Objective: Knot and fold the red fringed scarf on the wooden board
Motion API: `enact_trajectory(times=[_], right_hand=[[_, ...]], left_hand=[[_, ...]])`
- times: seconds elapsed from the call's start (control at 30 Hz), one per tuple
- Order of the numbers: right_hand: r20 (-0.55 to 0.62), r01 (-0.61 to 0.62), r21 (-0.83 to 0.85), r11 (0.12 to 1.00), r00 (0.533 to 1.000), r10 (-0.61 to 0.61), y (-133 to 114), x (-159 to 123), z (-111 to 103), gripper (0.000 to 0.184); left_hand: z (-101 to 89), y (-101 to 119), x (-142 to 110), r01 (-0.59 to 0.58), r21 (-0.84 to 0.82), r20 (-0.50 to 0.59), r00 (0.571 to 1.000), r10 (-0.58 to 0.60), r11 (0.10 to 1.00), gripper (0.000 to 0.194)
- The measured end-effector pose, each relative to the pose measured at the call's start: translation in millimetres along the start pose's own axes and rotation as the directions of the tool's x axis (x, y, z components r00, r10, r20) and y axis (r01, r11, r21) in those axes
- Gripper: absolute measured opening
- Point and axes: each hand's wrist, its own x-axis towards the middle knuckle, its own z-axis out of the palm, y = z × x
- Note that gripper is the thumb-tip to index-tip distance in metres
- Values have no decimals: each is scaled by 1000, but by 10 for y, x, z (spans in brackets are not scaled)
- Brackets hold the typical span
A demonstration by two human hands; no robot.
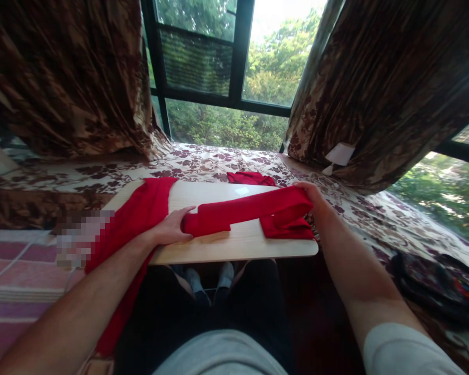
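Observation:
A long folded strip of red cloth lies across a small light wooden table over my lap. My left hand grips the strip's left end, fingers curled over it. My right hand holds the right end, lifted a little above a folded red cloth that rests on the table's right side. Another red cloth drapes over the table's left edge and hangs down. One more red piece sits at the table's far edge.
A floral brown bedspread covers the surface beyond the table. Brown patterned curtains hang on both sides of a dark-framed window. A striped pink blanket lies at left, a dark bag at right.

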Motion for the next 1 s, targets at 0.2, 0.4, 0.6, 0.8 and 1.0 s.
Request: enact_trajectory(times=[0.2, 0.4, 0.6, 0.8, 1.0], right_hand=[[-160, -134, -695, 706, 987, 31, 294, 72, -456, 13], [32, 112, -968, 225, 943, -331, 468, 122, -8, 11], [506, 503, -761, 408, 855, -110, 708, -58, 1151, 35], [618, 501, -681, 534, 785, 52, 738, -188, 1652, 27], [352, 276, -463, 842, 929, -111, 258, -97, 1117, 21]], left_hand=[[-3, 19, -8, -72, 105, 31, 997, 69, 992, 96], [16, -54, 14, -86, 138, 39, 996, 82, 987, 93], [43, -143, 40, -99, 139, 32, 995, 95, 985, 93], [35, -96, 28, -58, 134, 21, 998, 56, 989, 93], [38, -78, 38, -71, 116, 17, 997, 70, 991, 95]])
